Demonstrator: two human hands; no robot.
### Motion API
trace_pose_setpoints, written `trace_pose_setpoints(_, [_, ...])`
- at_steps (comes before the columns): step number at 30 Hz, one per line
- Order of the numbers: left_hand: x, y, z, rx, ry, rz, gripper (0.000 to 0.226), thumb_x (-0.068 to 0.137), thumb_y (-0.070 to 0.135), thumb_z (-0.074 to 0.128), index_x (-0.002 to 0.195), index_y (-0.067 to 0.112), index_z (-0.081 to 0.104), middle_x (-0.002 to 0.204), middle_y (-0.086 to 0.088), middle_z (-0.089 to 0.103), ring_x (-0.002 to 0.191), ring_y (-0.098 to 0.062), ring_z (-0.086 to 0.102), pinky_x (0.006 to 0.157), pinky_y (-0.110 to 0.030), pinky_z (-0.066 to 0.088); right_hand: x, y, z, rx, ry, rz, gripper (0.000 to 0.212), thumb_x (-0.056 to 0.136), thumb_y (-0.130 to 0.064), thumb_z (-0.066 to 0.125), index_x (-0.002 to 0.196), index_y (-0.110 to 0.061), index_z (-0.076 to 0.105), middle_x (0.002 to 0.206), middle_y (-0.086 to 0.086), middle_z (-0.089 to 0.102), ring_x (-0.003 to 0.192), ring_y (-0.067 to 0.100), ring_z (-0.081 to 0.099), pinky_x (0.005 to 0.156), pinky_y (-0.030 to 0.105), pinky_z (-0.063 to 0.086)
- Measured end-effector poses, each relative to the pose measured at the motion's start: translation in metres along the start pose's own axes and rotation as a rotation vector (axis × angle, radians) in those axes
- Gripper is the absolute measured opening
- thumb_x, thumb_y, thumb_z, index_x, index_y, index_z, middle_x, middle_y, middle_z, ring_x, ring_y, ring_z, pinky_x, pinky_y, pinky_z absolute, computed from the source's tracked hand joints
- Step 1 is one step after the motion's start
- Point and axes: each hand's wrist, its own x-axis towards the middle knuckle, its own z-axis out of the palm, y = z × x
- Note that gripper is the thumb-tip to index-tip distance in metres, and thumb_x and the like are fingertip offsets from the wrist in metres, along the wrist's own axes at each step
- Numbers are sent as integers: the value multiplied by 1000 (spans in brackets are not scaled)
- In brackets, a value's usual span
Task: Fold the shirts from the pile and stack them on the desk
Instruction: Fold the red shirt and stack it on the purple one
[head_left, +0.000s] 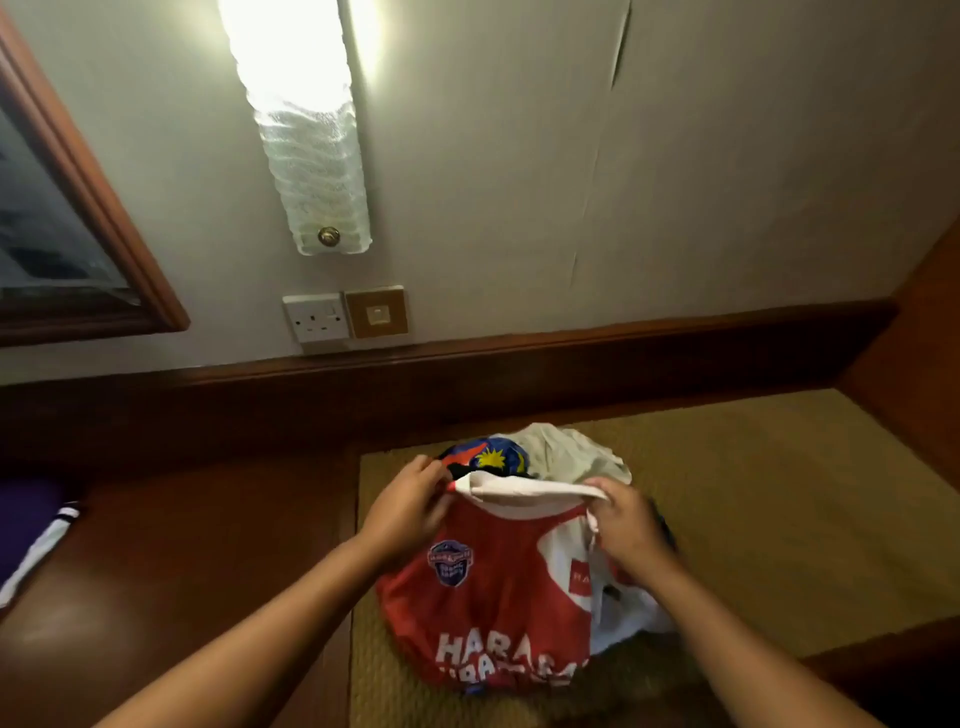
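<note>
Two surfaces meet under me: a dark polished wooden tabletop (171, 551) and a woven straw-coloured mat (769, 519) laid on it, running off to my right. Behind them a wooden rail runs along a pale wall, where a lit wall lamp (306, 130) hangs above a white socket (317, 317) and a brass-coloured switch plate (376, 313); a wood-framed mirror (67, 218) sits at the far left. At the left edge of the tabletop lies a purple garment (26, 525) with white trim. The pile (550, 452) of shirts rests on the mat, with a blue printed one and a cream one showing at the back. In front of it is the red and white shirt (493, 587), lettering across its lower part. My left hand (410, 509) pinches its white collar at one end, and my right hand (628, 525) grips the other end, fingers (602, 491) curled round the fabric, so the collar is stretched between them just above the pile. Both forearms reach in from below.
</note>
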Motion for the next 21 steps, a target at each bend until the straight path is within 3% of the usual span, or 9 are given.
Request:
trace_pose_setpoints(4, [19,44,-38,-143,221,-134,8,91,24,56,90,16,54,79,6,60,70,-8,56,66,-30,43,38,-34,-30,180,52,-127,23,92,-5,57,76,-19,65,54,-11,54,50,-1,46,50,18,35])
trace_pose_setpoints(7, [29,71,-71,-178,351,-175,9,93,18,59,89,19,51,74,11,58,65,3,52,59,-16,39,64,-63,-53,263,-26,-175,25,93,-5,58,68,-8,60,52,-5,47,44,-1,40,45,18,32])
trace_pose_setpoints(10, [32,91,-111,-162,416,-136,11,92,16,61,88,17,51,71,10,55,59,2,49,57,-14,38,86,-98,-78,220,-131,-258,38,93,-9,59,57,-10,50,44,-7,42,37,-1,33,39,17,25])
trace_pose_setpoints(13, [28,104,-150,-134,410,-111,11,90,15,62,86,13,52,68,7,50,58,-1,42,56,-17,37,98,-128,-95,136,-166,-338,39,86,7,56,54,-13,48,46,-10,42,41,-1,33,43,19,27])
trace_pose_setpoints(15, [21,112,-170,-39,334,-107,10,89,11,62,90,14,53,71,8,51,63,-2,44,58,-16,37,101,-141,-104,113,-174,-382,33,78,17,48,64,-11,61,58,-4,56,52,0,45,50,22,36])
trace_pose_setpoints(19, [4,107,-200,208,182,-150,30,83,5,63,111,15,59,97,-1,66,90,-18,60,74,-25,44,90,-164,-109,136,-97,-416,30,71,6,48,78,-13,70,70,1,66,60,11,55,53,23,40])
trace_pose_setpoints(21, [-5,102,-217,341,235,-135,20,83,4,62,100,13,69,95,-5,70,89,-21,64,73,-26,44,85,-174,-108,115,44,-431,28,76,6,47,76,-11,68,69,2,65,64,17,56,54,26,40])
